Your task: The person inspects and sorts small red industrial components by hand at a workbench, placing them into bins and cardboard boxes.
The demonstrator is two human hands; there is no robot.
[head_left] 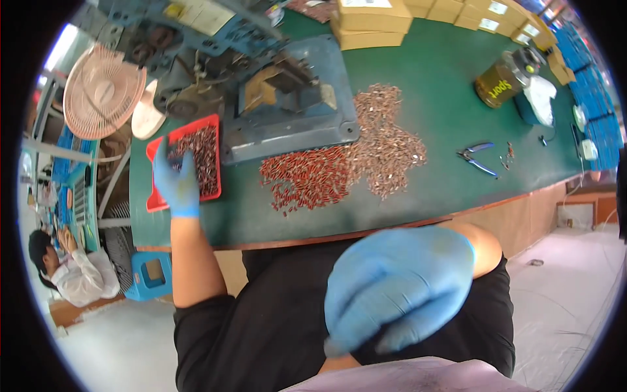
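Note:
My left hand (176, 186), in a blue glove, reaches over the near left part of a red tray (218, 153). Its thumb and fingers are apart, with no held thing showing. Inside the tray lies a heap of small dark reddish-brown pieces (204, 147). My right hand (401, 281), also in a blue glove, is up close in front of my body, off the table. Its fingers are curled inward, and whatever they hold, if anything, is hidden. Beyond it on the green table lie a pile of small red-and-dark cylindrical pieces (307, 176) and a tan-brown pile of small pieces (388, 147).
A grey-blue machine base (287, 134) stands behind the piles. Blue-handled pliers (480, 158) lie at right, near a dark bottle (503, 81). Cardboard boxes (372, 29) line the back. A pink fan (101, 91) stands at left; a person (81, 274) works farther left.

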